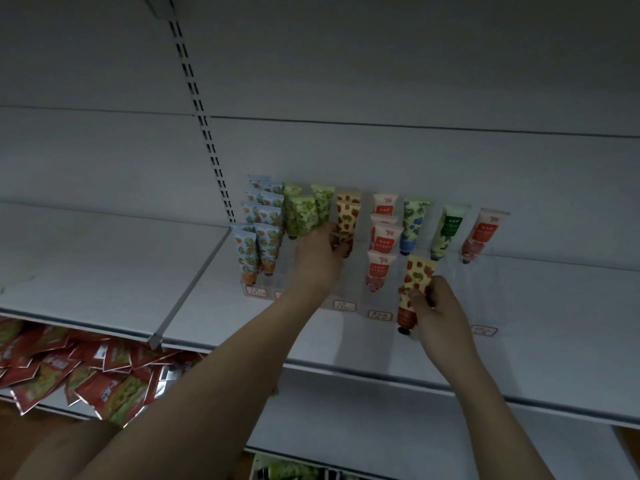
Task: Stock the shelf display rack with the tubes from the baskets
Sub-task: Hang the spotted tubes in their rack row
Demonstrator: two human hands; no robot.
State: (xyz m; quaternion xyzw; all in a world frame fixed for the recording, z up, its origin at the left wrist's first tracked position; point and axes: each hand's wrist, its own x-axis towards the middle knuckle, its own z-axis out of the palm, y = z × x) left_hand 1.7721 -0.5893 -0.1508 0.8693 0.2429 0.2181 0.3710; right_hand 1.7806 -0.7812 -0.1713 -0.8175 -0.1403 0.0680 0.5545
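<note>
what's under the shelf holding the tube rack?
Under the shelf, at left, a pile of red snack packets. The arms and the shelf cover the rest.

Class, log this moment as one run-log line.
left hand: placing strawberry tube in rack | right hand: holding spare tube

The picture is dim and slightly soft. Corners fall darker, straight shelf [381, 368] edges bend from wide-angle distortion, and shadows are weak.
</note>
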